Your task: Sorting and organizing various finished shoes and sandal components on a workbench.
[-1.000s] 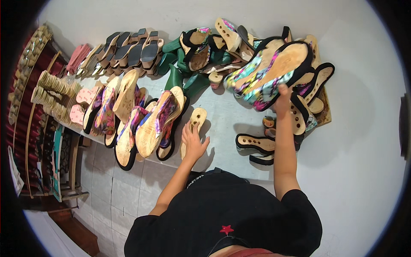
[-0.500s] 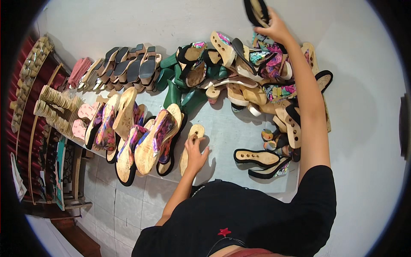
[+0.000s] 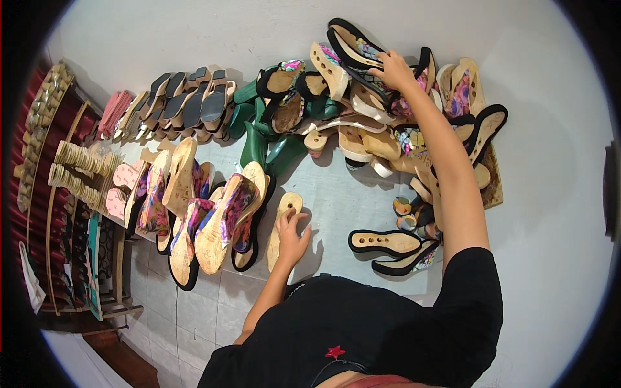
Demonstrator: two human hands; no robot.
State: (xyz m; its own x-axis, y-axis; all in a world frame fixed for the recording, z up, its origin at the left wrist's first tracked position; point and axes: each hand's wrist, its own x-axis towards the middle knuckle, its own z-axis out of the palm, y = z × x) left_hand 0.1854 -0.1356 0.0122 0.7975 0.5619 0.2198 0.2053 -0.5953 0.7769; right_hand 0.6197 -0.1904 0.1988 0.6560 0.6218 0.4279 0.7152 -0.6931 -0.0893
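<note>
The left hand (image 3: 292,241), fingers loosely parted, curves over a pale wooden sole (image 3: 274,242) with round holes, the right hand (image 3: 392,70) touches a black-edged sandal (image 3: 348,43), grip unclear, and marks on the rightmost sandal (image 3: 496,121) are too small to read, along a smooth grey table (image 3: 330,204) beside a white wall (image 3: 550,194).

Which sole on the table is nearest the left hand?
The bare wooden sole under the left hand, with dark holes toward its far end. Unlike the black-edged soles on the right, it shows no dark rim.
</note>
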